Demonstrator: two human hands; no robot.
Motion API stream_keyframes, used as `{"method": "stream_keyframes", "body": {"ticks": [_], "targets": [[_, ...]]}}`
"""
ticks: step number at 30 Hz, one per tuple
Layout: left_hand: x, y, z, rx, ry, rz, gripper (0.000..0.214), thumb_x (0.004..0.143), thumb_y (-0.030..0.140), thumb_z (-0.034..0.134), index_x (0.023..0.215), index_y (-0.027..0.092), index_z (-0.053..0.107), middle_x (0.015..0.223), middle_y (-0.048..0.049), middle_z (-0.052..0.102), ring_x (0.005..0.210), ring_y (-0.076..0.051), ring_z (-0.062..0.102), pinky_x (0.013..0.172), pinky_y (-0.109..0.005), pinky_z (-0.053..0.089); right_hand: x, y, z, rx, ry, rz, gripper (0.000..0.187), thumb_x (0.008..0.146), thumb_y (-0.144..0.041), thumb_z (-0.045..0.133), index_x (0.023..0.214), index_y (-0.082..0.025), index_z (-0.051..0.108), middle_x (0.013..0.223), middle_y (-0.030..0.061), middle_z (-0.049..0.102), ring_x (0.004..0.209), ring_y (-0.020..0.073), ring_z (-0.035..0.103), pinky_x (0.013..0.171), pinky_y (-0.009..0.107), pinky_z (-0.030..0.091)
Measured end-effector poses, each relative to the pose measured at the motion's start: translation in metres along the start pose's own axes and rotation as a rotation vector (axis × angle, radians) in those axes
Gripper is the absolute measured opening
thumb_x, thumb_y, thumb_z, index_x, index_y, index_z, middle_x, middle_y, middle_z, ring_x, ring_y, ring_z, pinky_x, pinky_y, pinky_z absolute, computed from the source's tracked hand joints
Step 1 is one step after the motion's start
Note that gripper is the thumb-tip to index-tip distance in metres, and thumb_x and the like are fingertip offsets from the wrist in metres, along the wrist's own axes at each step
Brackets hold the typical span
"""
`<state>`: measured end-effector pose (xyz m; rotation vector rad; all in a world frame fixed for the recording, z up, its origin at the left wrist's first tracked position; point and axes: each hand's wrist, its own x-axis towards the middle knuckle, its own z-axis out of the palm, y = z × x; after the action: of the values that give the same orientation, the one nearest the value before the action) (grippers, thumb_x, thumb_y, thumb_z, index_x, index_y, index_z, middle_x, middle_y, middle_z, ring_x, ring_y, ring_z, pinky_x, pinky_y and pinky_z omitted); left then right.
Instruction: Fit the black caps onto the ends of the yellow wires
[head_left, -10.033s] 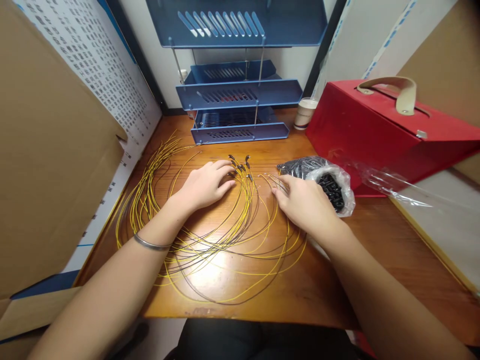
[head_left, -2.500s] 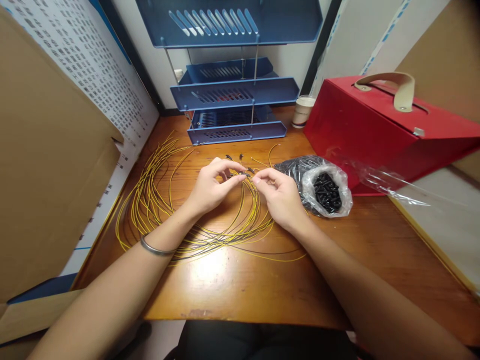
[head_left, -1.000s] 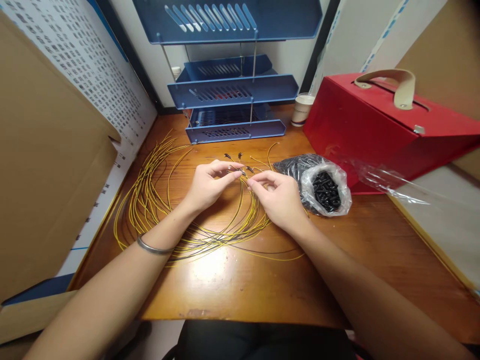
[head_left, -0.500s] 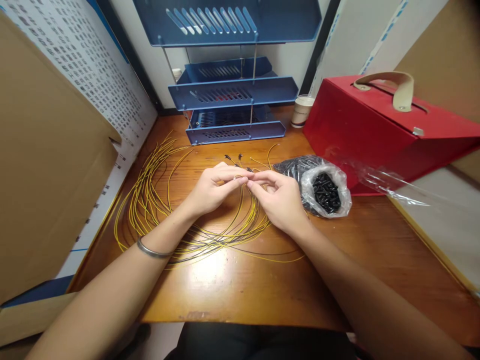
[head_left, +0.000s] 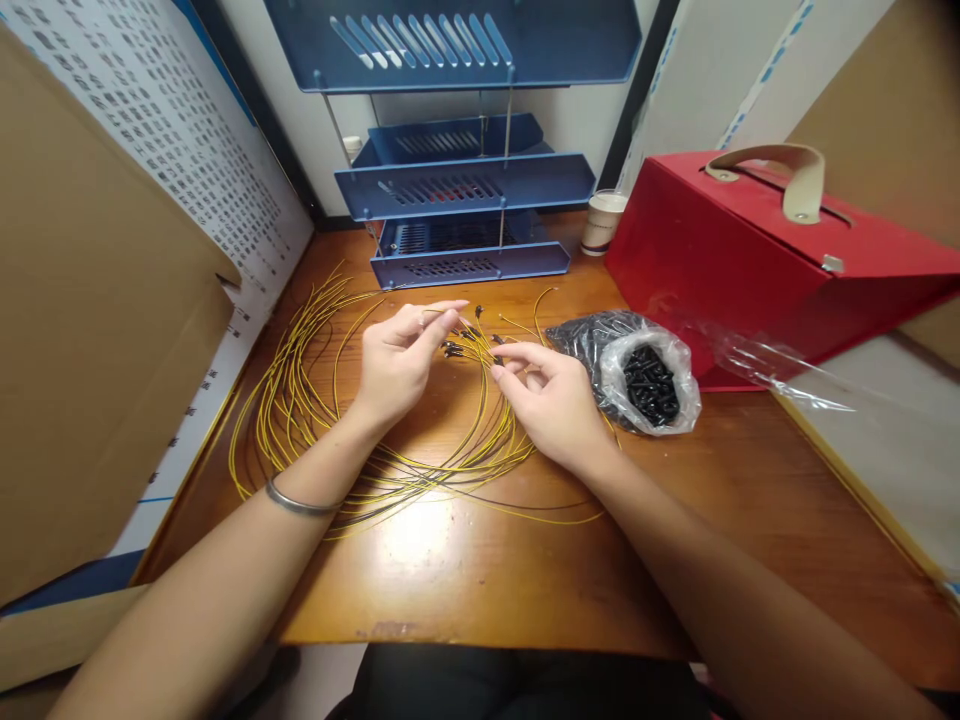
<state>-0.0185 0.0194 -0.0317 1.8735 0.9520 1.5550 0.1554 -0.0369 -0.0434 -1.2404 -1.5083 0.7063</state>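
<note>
My left hand (head_left: 401,360) is raised above the wire loops, thumb and forefinger pinched on what looks like a thin yellow wire (head_left: 429,311). To its right, my right hand (head_left: 553,400) is closed, with a small black plastic piece (head_left: 498,360) at its fingertips. Between the hands, several wire ends tipped with black pieces (head_left: 454,350) lie bunched together. Long yellow and black wires (head_left: 442,480) curve in loose loops beneath both hands. Beside the right hand stands an opened clear plastic bag (head_left: 611,350) holding many small black plastic pieces (head_left: 652,385).
A blue tiered desk tray (head_left: 472,265) stands at the back of the wooden table (head_left: 450,600). A paper cup (head_left: 602,222) and a red box with a beige handle (head_left: 720,290) are at the back right. Cardboard (head_left: 90,300) rises on the left.
My hands were together at the fingertips and are now apart. The left hand has moved left and slightly up; the right has stayed almost in place. Black-tipped wire ends now show between them.
</note>
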Motion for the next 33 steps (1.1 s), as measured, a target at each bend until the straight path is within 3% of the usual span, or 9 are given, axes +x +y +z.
{"method": "stream_keyframes", "body": {"ticks": [2,5,9,12,16,22,24,27,33], "targets": [[0.000,0.001,0.000,-0.031,0.045,-0.059,0.025,0.091,0.038,0.069,0.104,0.020,0.081,0.087,-0.0055,0.079,0.073,-0.013,0.068,0.069,-0.024,0.050,-0.001,0.001,0.000,0.002,-0.003,0.027,0.022,0.084,-0.025,0.065,0.100,-0.015,0.076,0.072,-0.0008,0.065,0.046,0.0066,0.033,0.047,0.026,0.026],[-0.001,0.001,0.001,-0.066,-0.037,-0.147,0.037,0.088,0.042,0.072,0.115,0.018,0.077,0.081,-0.0054,0.078,0.065,-0.012,0.065,0.062,-0.023,0.049,-0.002,0.000,0.001,0.012,-0.015,0.047,0.022,0.083,-0.026,0.066,0.101,-0.016,0.075,0.072,-0.0016,0.065,0.045,0.0065,0.032,0.046,0.026,0.025],[-0.005,0.003,0.002,-0.039,-0.252,-0.141,0.025,0.084,0.038,0.075,0.094,0.017,0.082,0.087,-0.0093,0.079,0.075,-0.017,0.069,0.069,-0.026,0.053,-0.002,-0.001,0.001,0.028,-0.005,0.049,0.021,0.083,-0.028,0.068,0.098,-0.015,0.075,0.073,-0.0014,0.065,0.044,0.0062,0.031,0.045,0.026,0.024],[-0.007,0.004,0.003,-0.022,-0.297,-0.081,0.017,0.084,0.034,0.075,0.088,0.020,0.083,0.087,-0.0084,0.080,0.078,-0.018,0.071,0.074,-0.028,0.054,-0.002,-0.001,0.001,0.035,-0.005,0.046,0.020,0.084,-0.029,0.068,0.097,-0.016,0.075,0.074,-0.0009,0.066,0.044,0.0063,0.031,0.045,0.026,0.024],[-0.005,0.004,0.004,-0.017,-0.180,-0.105,0.019,0.086,0.035,0.074,0.082,0.018,0.082,0.079,-0.0071,0.078,0.072,-0.016,0.069,0.072,-0.027,0.054,-0.002,-0.001,0.002,0.009,-0.011,0.038,0.019,0.083,-0.028,0.068,0.096,-0.016,0.074,0.074,-0.0007,0.067,0.045,0.0064,0.032,0.047,0.026,0.026],[0.005,-0.006,0.001,-0.102,0.155,-0.216,0.028,0.083,0.044,0.076,0.087,0.017,0.081,0.077,-0.0051,0.076,0.054,-0.007,0.053,0.052,-0.020,0.043,-0.003,-0.001,0.002,-0.032,-0.038,0.050,0.017,0.081,-0.026,0.067,0.093,-0.016,0.075,0.071,-0.0003,0.068,0.050,0.0088,0.038,0.053,0.026,0.030],[0.006,-0.009,0.000,-0.148,0.172,-0.251,0.032,0.081,0.047,0.077,0.091,0.017,0.081,0.076,-0.0040,0.074,0.050,-0.006,0.047,0.048,-0.020,0.039,-0.003,-0.001,0.003,-0.037,-0.043,0.053,0.017,0.081,-0.026,0.067,0.093,-0.016,0.075,0.071,-0.0003,0.069,0.051,0.0094,0.041,0.054,0.027,0.031],[0.005,-0.007,0.001,-0.163,0.061,-0.312,0.037,0.080,0.051,0.077,0.094,0.017,0.081,0.071,-0.0022,0.071,0.049,-0.006,0.045,0.047,-0.020,0.038,-0.004,-0.002,0.003,-0.032,-0.044,0.066,0.018,0.081,-0.027,0.069,0.093,-0.016,0.075,0.070,-0.0002,0.068,0.053,0.0100,0.043,0.055,0.027,0.032],[-0.005,0.007,0.009,-0.086,-0.195,-0.278,0.040,0.082,0.053,0.074,0.070,0.016,0.076,0.072,-0.0054,0.073,0.061,-0.013,0.060,0.058,-0.024,0.047,-0.003,0.001,0.004,-0.013,-0.020,0.064,0.020,0.081,-0.031,0.070,0.094,-0.016,0.074,0.068,0.0002,0.068,0.055,0.0117,0.047,0.054,0.027,0.032]]}}
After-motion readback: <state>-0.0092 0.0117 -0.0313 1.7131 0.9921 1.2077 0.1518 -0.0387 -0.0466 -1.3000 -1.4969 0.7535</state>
